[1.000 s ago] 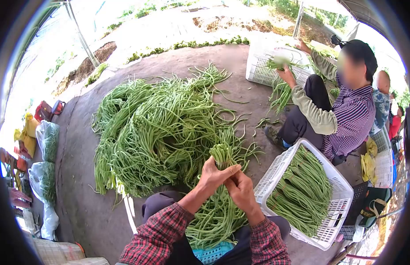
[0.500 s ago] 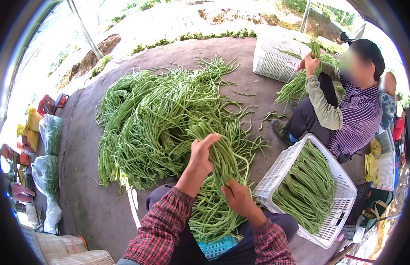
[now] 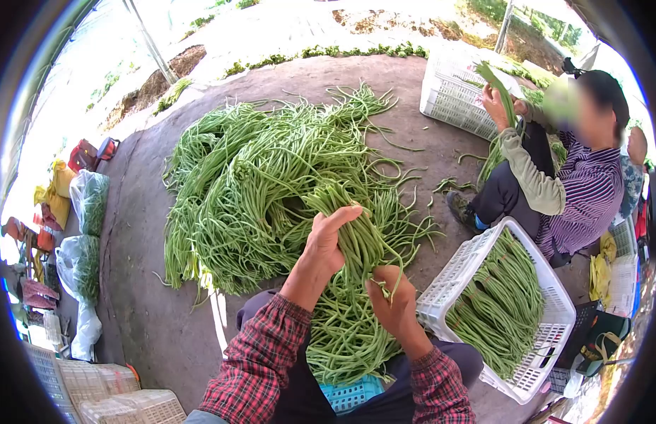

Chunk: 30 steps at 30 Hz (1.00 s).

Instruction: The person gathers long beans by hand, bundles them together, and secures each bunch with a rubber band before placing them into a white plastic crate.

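My left hand point(image 3: 325, 246) is wrapped round the upper part of a bundle of long green beans point(image 3: 358, 239), thumb across it. The bundle leans with its cut-looking end up and away from me. At its lower right my right hand point(image 3: 394, 302) is closed, pinching the tail of one or a few beans; the exact grip is partly hidden. Loose long beans point(image 3: 348, 339) lie between my knees, on top of a blue basket point(image 3: 350, 396). Just beyond my hands spreads a big tangled heap of long beans point(image 3: 264, 169) on the ground.
To my right stands a white crate point(image 3: 430, 300) holding tied bean bundles point(image 3: 499, 304). Beyond it a seated person point(image 3: 582, 177) holds beans beside another white crate point(image 3: 452, 99). Filled plastic bags point(image 3: 90, 201) line the left, with stacked crates point(image 3: 133, 406) at lower left.
My right hand has shifted slightly right and turned, with bean tails now showing at its fingers. The other person's beans have swung to a tilt. The view has shifted slightly.
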{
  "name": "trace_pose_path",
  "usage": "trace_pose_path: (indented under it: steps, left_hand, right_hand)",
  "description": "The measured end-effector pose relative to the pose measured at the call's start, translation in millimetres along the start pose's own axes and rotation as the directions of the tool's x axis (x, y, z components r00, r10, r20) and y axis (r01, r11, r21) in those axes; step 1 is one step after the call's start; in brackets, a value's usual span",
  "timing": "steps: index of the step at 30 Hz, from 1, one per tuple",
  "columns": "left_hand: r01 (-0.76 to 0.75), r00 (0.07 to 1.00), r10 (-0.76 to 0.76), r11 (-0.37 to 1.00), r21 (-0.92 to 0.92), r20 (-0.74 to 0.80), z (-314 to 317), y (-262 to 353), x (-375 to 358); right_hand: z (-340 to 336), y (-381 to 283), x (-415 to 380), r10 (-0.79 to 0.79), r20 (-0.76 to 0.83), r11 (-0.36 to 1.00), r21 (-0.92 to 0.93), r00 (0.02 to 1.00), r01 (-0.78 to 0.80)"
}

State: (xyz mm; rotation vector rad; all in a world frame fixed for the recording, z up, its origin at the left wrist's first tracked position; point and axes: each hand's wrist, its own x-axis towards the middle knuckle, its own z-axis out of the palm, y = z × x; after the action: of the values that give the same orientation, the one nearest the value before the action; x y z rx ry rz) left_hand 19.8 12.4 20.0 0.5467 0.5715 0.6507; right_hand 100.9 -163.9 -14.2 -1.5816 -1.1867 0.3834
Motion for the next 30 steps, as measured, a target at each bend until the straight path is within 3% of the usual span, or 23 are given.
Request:
trace_pose_path:
  steps: [1, 2, 7, 10, 11, 12, 13, 16, 18, 25, 27, 28, 30]
  left_hand:
    - [0.005, 1.000, -0.005, 1.000, 0.003, 0.005, 1.3, -3.2, -0.2]
    - [0.017, 1.000, -0.017, 1.000, 0.009, 0.012, 2.7, -8.0, -0.5]
    - [0.046, 0.999, -0.047, 0.998, 0.051, 0.019, 2.9, -17.8, 1.7]
    - [0.038, 0.999, -0.036, 0.998, 0.050, -0.024, 3.6, -17.8, 1.1]
    - [0.038, 0.999, -0.037, 0.998, 0.051, -0.026, 4.1, -19.3, 1.2]
    - [0.033, 0.999, -0.031, 0.997, 0.066, -0.027, 5.2, -21.8, 1.4]
    - [0.029, 0.999, -0.027, 0.996, 0.082, -0.027, 5.9, -23.6, 1.2]
    - [0.054, 0.997, -0.053, 0.998, 0.024, -0.049, 4.8, -22.4, 0.9]
    - [0.071, 0.995, -0.071, 0.997, -0.011, -0.068, 2.8, -20.2, 2.4]
    - [0.032, 0.995, -0.032, 0.999, 0.006, -0.097, 2.2, -15.1, 2.2]
    - [-0.030, 0.966, 0.023, 0.999, -0.021, -0.257, 13.0, 10.4, -1.0]
    - [-0.106, 0.975, 0.094, 0.993, -0.053, -0.200, 7.4, 22.9, 1.3]
    - [-0.117, 0.989, 0.107, 0.988, -0.099, -0.103, -7.4, 39.3, 4.9]
  right_hand:
    - [1.5, -1.0, 3.2, -0.010, -0.063, 1.000, 0.023, 0.998, 0.011]
    - [3.9, 2.9, 2.3, 0.044, -0.048, 0.997, 0.065, 0.998, -0.041]
    - [-4.0, 15.5, 1.3, 0.012, 0.016, 1.000, -0.010, 1.000, -0.011]
    - [-11.3, 3.2, -0.1, 0.132, 0.044, 0.991, 0.030, 0.990, -0.134]
    - [-10.3, -2.8, -0.6, 0.282, 0.091, 0.911, 0.287, 0.955, -0.296]
    - [-9.0, -5.8, -1.0, 0.406, 0.174, 0.741, 0.512, 0.897, -0.435]
    - [-8.2, -5.9, -0.9, 0.408, 0.174, 0.740, 0.512, 0.896, -0.436]
    - [-9.4, -5.4, -0.1, 0.394, 0.269, 0.782, 0.403, 0.879, -0.475]
    - [-11.2, -6.7, -0.8, 0.329, 0.217, 0.910, 0.186, 0.919, -0.370]
    - [-11.6, 1.5, -16.0, 0.260, 0.159, 0.954, 0.112, 0.952, -0.279]
    - [-12.0, 26.1, -39.0, 0.243, 0.272, 0.968, -0.131, 0.931, -0.215]
    - [-14.0, 26.8, -47.6, 0.246, 0.266, 0.967, -0.129, 0.932, -0.218]
    - [-16.2, 27.6, -52.2, 0.303, 0.316, 0.953, -0.103, 0.899, -0.285]
